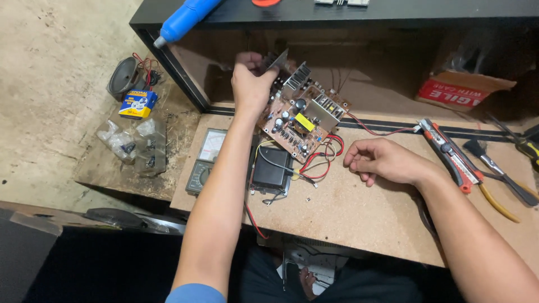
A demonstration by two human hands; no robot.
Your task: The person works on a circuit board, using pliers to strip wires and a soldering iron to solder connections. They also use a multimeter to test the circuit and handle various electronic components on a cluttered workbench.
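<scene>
Brown chipboard desk (365, 207) below; a torn cardboard box with a red label (463, 90) sits far right in the shelf. Brown circuit board (300, 120) tilts up mid-desk, left hand (251, 84) gripping its top corner. Right hand (382, 161) rests loosely curled, empty, beside red wires (323, 165). Small yellow-blue packet (138, 104) lies left.

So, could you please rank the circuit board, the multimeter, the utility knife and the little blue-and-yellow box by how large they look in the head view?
1. Circuit board, held tilted by the left hand.
2. Multimeter, though the forearm hides part of it.
3. Utility knife: about as long as the multimeter but far narrower.
4. Blue-and-yellow box, clearly smallest.
</scene>
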